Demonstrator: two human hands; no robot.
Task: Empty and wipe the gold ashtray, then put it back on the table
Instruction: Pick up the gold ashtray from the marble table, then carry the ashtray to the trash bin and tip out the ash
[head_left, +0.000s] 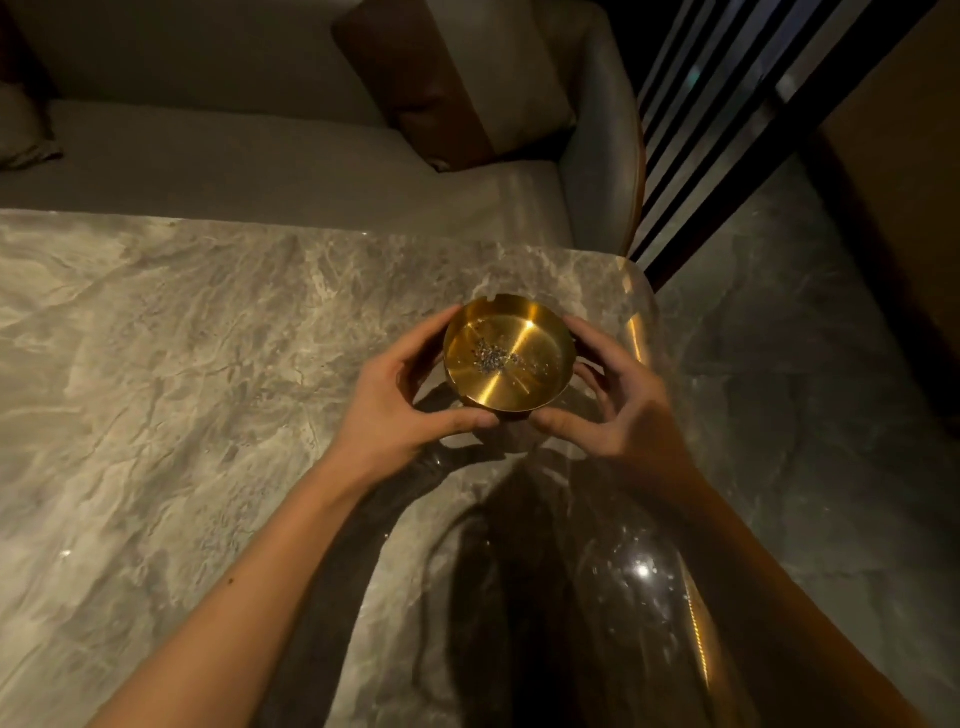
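Observation:
A round gold ashtray (511, 371) with a small heap of grey ash (493, 358) in its middle sits between my two hands, near the right end of the marble table (182, 364). My left hand (402, 400) cups its left side, thumb under the near rim and fingers along the far rim. My right hand (618, 395) cups the right side the same way. A shadow below the ashtray suggests it is slightly off the table, but I cannot tell for sure.
The table's rounded right edge (641, 332) drops to a glossy stone floor (805, 364). A grey sofa (260, 171) with a brown-and-cream cushion (447, 88) runs behind the table. Dark vertical slats (727, 130) stand at the back right.

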